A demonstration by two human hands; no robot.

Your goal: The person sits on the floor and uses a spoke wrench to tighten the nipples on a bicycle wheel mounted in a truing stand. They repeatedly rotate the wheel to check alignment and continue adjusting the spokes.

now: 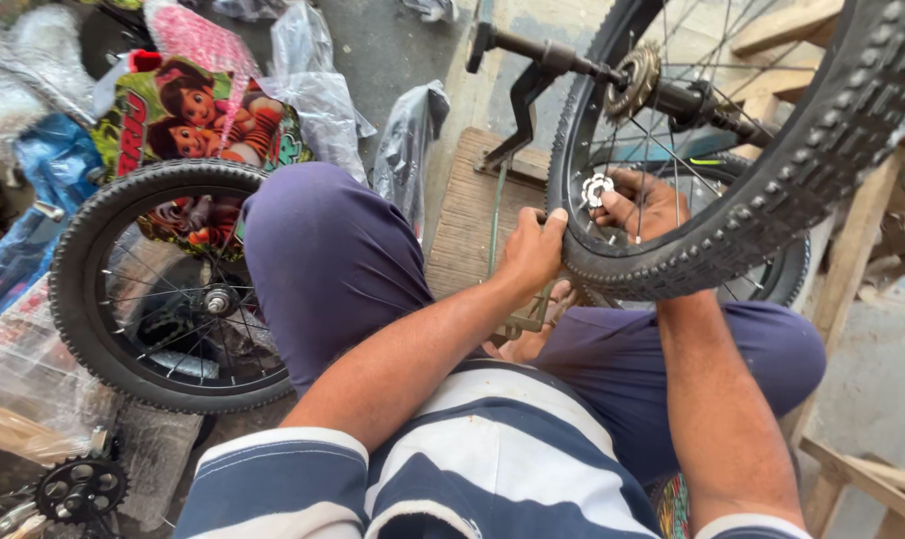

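A large black bicycle wheel (772,190) with a knobby tyre stands upright over my lap, its axle and rusty sprocket (634,82) at the top. My left hand (532,250) grips the near edge of that tyre and rim. My right hand (644,205) reaches between the spokes from behind, its fingers closed on a small white toothed part (597,188). My knees in dark blue shorts (322,260) lie below the wheel.
A smaller black wheel (163,289) leans at my left knee. Behind it sit a colourful cartoon-printed panel (198,115) and plastic bags (312,80). A chainring (81,489) lies bottom left. A wooden board (472,210) and wooden frame (862,469) lie ahead and right.
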